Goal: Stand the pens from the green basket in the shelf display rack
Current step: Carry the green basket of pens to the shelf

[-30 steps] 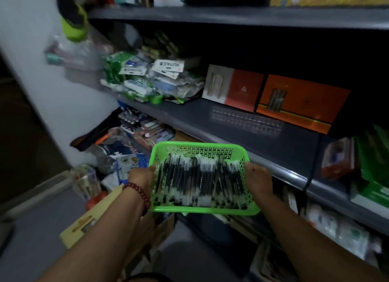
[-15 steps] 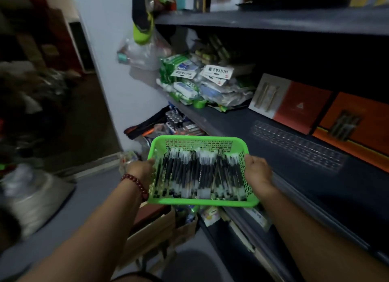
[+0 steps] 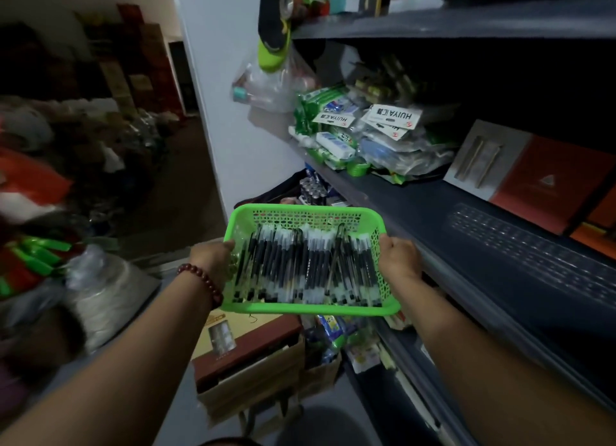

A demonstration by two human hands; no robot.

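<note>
A green plastic basket (image 3: 310,309) is held level in front of me, to the left of the grey shelf's front edge. Several black-and-clear pens (image 3: 306,265) lie side by side in it. My left hand (image 3: 213,262), with a bead bracelet on the wrist, grips the basket's left rim. My right hand (image 3: 398,259) grips its right rim. A clear perforated rack (image 3: 533,245) lies flat on the grey shelf (image 3: 416,205) to the right of the basket.
Packets of stationery (image 3: 360,139) are piled at the shelf's left end; orange and grey boxes (image 3: 533,169) lean at its back. Cardboard boxes (image 3: 253,362) stand on the floor below the basket. Bags and clutter (image 3: 66,212) fill the left side. A plastic bag (image 3: 266,82) hangs from the upper shelf.
My view has swung left, so the shelf now sits further right and the room on the left shows. Both hands still hold the basket the same way.
</note>
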